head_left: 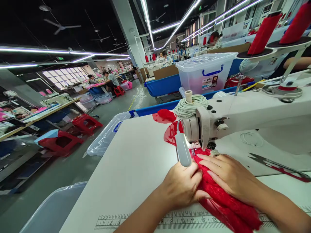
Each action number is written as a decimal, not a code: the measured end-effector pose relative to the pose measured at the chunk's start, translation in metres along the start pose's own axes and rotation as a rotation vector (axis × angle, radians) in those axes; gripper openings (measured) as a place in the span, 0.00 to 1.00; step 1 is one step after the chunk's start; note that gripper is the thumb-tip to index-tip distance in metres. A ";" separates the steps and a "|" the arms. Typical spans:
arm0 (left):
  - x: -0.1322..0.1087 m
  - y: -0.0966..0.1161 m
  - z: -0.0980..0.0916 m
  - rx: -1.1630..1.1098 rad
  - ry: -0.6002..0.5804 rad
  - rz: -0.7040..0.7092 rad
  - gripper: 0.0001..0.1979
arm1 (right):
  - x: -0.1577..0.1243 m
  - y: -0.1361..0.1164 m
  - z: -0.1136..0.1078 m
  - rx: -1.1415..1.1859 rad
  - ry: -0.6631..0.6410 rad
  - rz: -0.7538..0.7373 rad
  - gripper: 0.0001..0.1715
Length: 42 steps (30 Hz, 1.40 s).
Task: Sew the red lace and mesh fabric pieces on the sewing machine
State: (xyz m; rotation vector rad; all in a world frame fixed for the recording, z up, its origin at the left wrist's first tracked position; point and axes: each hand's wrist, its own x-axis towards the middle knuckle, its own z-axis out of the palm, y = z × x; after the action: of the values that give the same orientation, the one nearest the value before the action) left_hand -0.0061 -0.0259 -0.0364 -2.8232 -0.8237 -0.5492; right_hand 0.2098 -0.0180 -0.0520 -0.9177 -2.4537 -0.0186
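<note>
Spotted printed ruler (184,221) along bottom edge of worktop (136,155), partly covered by red lace (225,200). Found lace lying bottom centre-right, running up under needle area of sewing machine (243,113), w/ more red cloth past the head toward centre frame. Saw L hand (181,186) curled shut, pinching lace edge just below the small lamp (183,150). Saw R hand (230,176) open and flat, fingers spread on lace, tips v. close to presser foot.

Risks, as judged: could catch R fingertips at needle, given so little gap. Could snag or pucker open-weave lace if fed unevenly btwn the two hands. Could bump lamp w/ L knuckles, being almost touching. Couldn't make out needle itself; hidden behind lamp and machine head.

Around: noticed thread snips (277,165) at right, well apart from R hand, so no obstruction. Noticed cord coil (190,105) atop machine head, red thread cones (264,29) upper right, lidded clear bin (206,71) behind. Noted another clear bin (107,134) off worktop's left edge, red stools (86,123) on floor at left. Made out other people seated at benches far upper left and centre, none near.
</note>
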 end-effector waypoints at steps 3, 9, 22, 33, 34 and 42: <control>-0.002 0.003 0.001 0.000 -0.053 -0.009 0.28 | -0.004 0.000 -0.003 -0.003 0.009 -0.016 0.23; -0.004 0.010 -0.001 -0.020 -0.071 -0.111 0.29 | -0.004 0.001 -0.004 -0.024 0.013 -0.028 0.25; -0.004 0.016 -0.004 -0.015 -0.126 -0.158 0.39 | -0.004 -0.003 -0.003 -0.037 0.064 -0.002 0.25; -0.006 0.019 0.003 0.059 0.045 -0.157 0.41 | -0.003 -0.005 -0.002 -0.042 0.094 0.029 0.22; -0.006 0.019 0.004 0.064 0.062 -0.163 0.41 | -0.003 -0.005 -0.002 -0.047 0.098 0.029 0.22; -0.007 0.016 0.008 0.104 0.071 -0.185 0.41 | 0.000 -0.004 -0.001 -0.043 0.117 0.023 0.20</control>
State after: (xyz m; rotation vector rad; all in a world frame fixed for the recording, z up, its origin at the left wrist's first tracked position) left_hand -0.0008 -0.0411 -0.0471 -2.6342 -1.0739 -0.6088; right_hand 0.2077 -0.0210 -0.0504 -0.9365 -2.3432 -0.1147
